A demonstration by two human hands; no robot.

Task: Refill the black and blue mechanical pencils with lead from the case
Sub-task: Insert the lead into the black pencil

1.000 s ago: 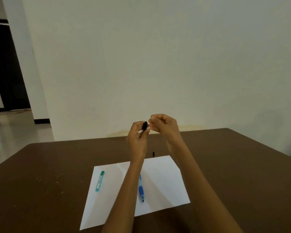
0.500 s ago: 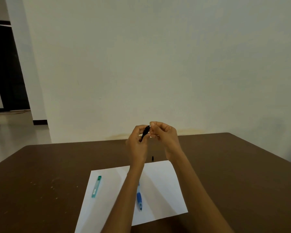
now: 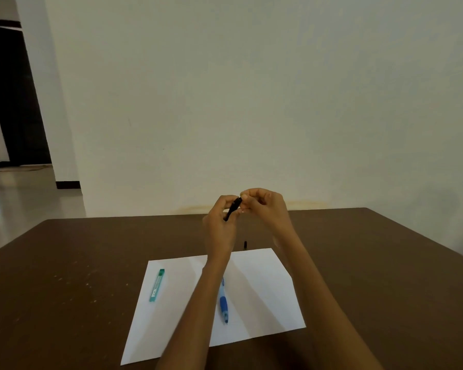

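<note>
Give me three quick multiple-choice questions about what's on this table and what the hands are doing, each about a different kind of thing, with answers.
1. Where does the teal lead case lie?
A. On the white paper's left part
B. On the bare brown table
C. In the right hand

2. What colour is the pencil lying on the paper?
A. Red
B. Blue
C. Green

3. What is the left hand doing?
A. Resting flat on the table
B. Holding the black pencil raised above the table
C. Gripping the lead case

Answers:
1 A: the case lies on the sheet near its left edge.
2 B: the blue pencil shows beside the left forearm.
3 B: its fingers curl round the black pencil, with the right hand pinched at the pencil's upper end.
</note>
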